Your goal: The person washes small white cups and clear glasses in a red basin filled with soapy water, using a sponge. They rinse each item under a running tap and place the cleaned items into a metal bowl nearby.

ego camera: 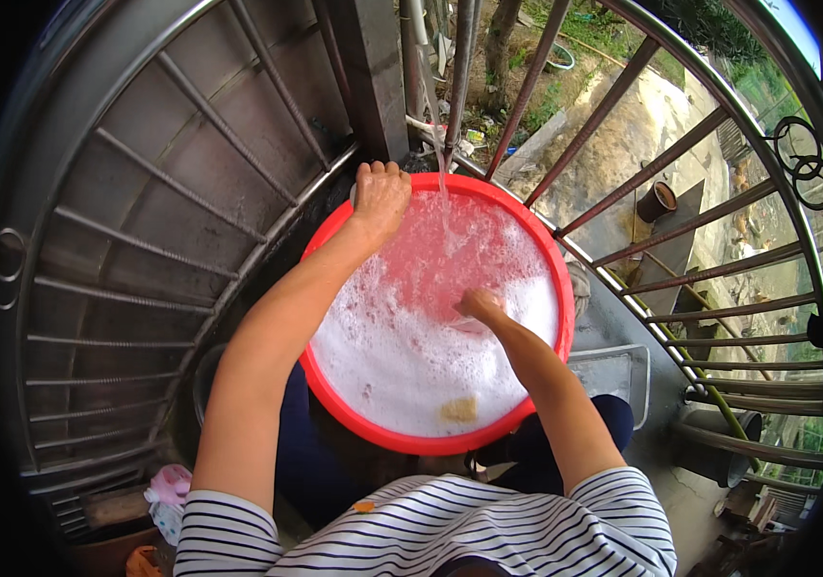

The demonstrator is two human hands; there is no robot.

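Note:
Before me stands a round red plastic tub (566,303), full of water with white suds (382,353) over much of it. My left hand (384,191) is curled over the tub's far left rim. A small pale edge shows beside its fingers, too little to name. My right hand (482,304) dips into the suds right of the middle; its fingers are partly under the water, and what they hold cannot be made out. A thin stream of water (442,159) falls from a white pipe (418,25) into the far side of the tub. A yellowish-brown patch (459,410) floats near the front rim.
Metal railings (591,155) curve around the tub on the right, with more bars (202,108) at the left. A clear plastic tray (638,382) lies right of the tub, near a dark bucket (718,447). A pink-capped container (169,487) stands at lower left.

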